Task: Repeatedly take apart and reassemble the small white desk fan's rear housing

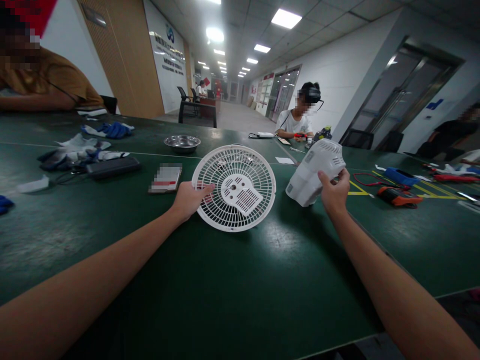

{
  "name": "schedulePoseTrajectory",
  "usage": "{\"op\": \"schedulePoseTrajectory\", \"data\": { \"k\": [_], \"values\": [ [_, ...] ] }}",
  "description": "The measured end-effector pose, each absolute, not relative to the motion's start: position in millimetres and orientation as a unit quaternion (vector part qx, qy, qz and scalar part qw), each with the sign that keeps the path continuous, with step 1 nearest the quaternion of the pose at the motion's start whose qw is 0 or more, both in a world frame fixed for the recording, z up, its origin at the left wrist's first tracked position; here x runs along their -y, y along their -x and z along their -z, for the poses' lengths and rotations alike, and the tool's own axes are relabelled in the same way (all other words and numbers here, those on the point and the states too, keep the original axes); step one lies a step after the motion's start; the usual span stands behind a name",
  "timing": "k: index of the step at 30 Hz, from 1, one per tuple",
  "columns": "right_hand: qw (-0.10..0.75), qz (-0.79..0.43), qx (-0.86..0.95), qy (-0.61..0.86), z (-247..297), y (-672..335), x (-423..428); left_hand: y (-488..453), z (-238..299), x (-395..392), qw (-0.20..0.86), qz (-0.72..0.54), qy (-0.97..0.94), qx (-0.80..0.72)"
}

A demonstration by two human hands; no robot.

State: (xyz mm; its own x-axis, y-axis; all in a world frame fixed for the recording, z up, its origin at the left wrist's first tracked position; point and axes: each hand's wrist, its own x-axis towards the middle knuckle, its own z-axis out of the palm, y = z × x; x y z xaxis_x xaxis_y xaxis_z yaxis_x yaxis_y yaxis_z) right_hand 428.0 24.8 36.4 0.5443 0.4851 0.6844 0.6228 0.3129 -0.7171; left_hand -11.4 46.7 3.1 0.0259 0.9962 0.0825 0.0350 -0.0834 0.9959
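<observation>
A round white fan grille (246,200) with a slotted plate at its centre is tilted up over the green table, its face toward me. My left hand (192,198) grips its left rim, thumb on the near side and fingers behind the bars. To the right, my right hand (335,190) is closed around a white plastic fan motor housing (314,167) with vent slots at its top. The housing leans to one side, apart from the grille. Its lower end is close to the table; whether it touches I cannot tell.
On the green table (225,285) are a metal bowl (182,143), a small box (165,178), a dark case (113,167), gloves (108,130) and an orange multimeter (399,196). A person (296,120) sits across the table, another (56,82) at the left.
</observation>
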Motion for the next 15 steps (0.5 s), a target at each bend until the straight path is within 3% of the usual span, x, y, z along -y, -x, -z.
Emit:
{"op": "schedulePoseTrajectory", "data": {
  "k": [15],
  "values": [
    [0.629,0.087,0.489,0.598,-41,-424,-23,10,-6,-45,0.469,-0.501,-0.534,-0.495]
  ]
}}
